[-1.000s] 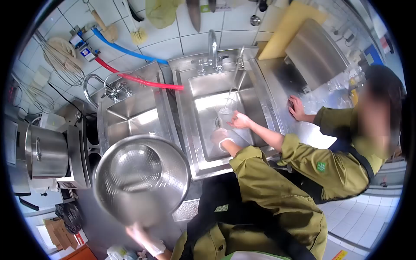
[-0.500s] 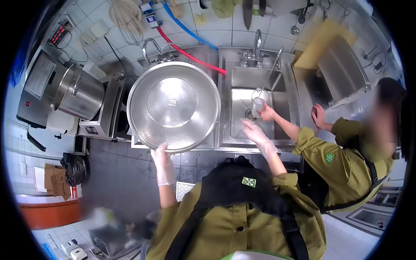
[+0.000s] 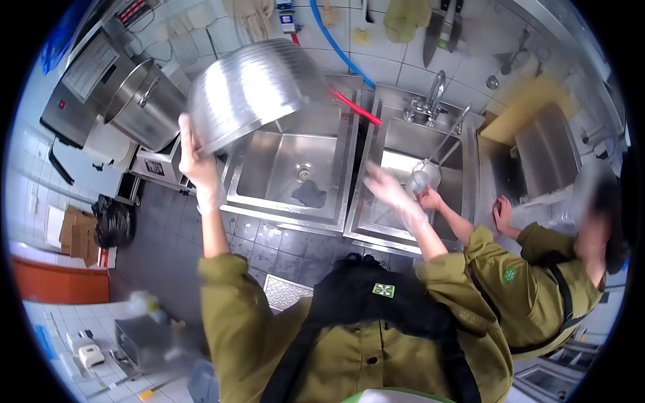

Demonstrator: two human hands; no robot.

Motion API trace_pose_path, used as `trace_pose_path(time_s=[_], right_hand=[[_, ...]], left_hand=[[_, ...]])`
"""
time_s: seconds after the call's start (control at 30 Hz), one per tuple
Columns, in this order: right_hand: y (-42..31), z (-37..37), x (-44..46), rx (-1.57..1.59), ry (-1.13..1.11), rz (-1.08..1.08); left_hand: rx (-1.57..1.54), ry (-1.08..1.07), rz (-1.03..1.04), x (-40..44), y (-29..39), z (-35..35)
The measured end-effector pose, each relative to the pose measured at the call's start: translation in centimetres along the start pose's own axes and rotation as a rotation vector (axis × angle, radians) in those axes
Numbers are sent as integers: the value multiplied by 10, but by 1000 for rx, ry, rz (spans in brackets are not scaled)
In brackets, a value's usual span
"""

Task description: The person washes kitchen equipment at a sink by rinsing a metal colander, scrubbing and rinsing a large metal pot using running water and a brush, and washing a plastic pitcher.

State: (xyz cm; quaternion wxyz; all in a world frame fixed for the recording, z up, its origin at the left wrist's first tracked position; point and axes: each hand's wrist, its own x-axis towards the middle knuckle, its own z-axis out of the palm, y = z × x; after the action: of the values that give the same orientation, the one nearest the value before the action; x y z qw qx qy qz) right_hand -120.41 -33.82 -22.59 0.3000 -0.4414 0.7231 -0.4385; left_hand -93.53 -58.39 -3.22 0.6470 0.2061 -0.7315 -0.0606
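Note:
A large stainless steel colander (image 3: 252, 87) is raised and tilted over the left sink (image 3: 269, 164), its ridged-looking outer side facing me. My gloved left hand (image 3: 196, 164) grips the rim at the lower left. My gloved right hand (image 3: 396, 191) is over the left side of the right sink (image 3: 396, 144), fingers stretched out and smeared by motion, with nothing visible in it. A dark grey cloth (image 3: 309, 194) lies in the left sink beside the drain.
A co-worker at my right holds a clear container (image 3: 421, 178) in the right sink, the hand (image 3: 428, 199) close to mine. A faucet (image 3: 433, 97) and a red hose (image 3: 356, 106) stand behind. A tall steel pot (image 3: 144, 107) is at the left.
My left hand has lifted the colander off the left sink and tipped it up, uncovering the basin and cloth. My right hand has stayed over the right sink. The camera view has shifted.

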Motion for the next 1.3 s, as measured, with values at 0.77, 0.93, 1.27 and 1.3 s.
trace_pose_path(time_s=[0.77,0.93,1.27,1.3], right_hand=[[-158,118,146,-727,688,-339],[-143,137,135,-688,654,-273],[-104,156,94,272,229,627],[-120,159,83,348,252,627]], left_hand=[[-279,-426,37,-2,-210,-10],[-238,-473,58,-9,-223,0],[-50,-532,14,193,-215,-45],[-126,-430,-125,204,-223,-57]])
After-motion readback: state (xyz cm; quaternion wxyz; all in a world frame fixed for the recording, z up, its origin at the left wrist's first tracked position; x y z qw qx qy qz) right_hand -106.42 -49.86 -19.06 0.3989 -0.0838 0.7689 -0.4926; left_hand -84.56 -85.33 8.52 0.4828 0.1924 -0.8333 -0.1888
